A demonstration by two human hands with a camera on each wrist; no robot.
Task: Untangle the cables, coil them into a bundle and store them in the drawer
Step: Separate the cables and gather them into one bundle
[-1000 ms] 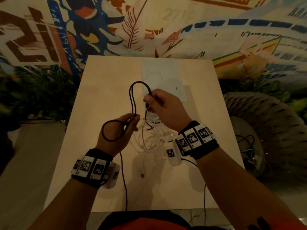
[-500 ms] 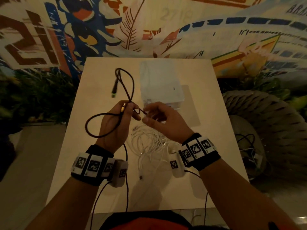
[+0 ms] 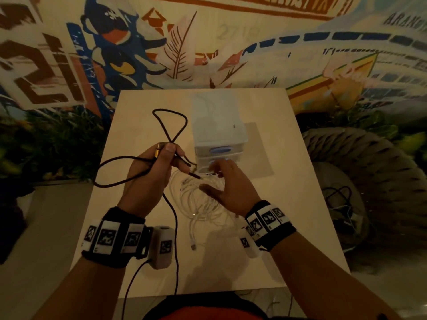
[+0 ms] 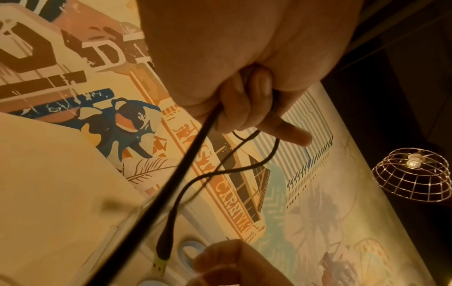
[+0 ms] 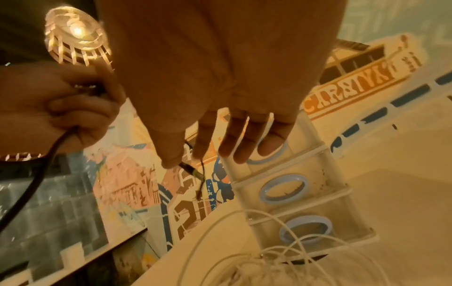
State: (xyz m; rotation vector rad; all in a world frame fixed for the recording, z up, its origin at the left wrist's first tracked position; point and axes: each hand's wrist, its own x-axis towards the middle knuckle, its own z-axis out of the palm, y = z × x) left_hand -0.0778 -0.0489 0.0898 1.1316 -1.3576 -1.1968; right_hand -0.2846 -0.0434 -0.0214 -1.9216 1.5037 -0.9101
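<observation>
A black cable (image 3: 169, 125) loops above and left of my left hand (image 3: 161, 162), which grips it; a gold plug (image 3: 158, 151) sticks out by the thumb. In the left wrist view its fingers (image 4: 244, 108) curl round the cable (image 4: 193, 154), whose other plug (image 4: 163, 249) hangs below. My right hand (image 3: 216, 179) hovers with straight, spread fingers in front of the white drawer unit (image 3: 217, 125). In the right wrist view its thumb tip lies beside the black plug (image 5: 189, 169); the fingers (image 5: 244, 147) hold nothing. A tangle of white cable (image 3: 198, 202) lies on the table under the hands.
The drawer unit (image 5: 305, 193) shows three shut drawers with blue ring handles. The pale square table (image 3: 138, 262) backs onto a painted wall. A woven basket (image 3: 369, 172) with more cables stands on the floor at the right. A white plug (image 3: 193, 246) trails toward me.
My right hand has let go of the black cable and opened, shifting right toward the drawer unit's front. The left hand keeps its grip, and the cable's far loop has spread wider.
</observation>
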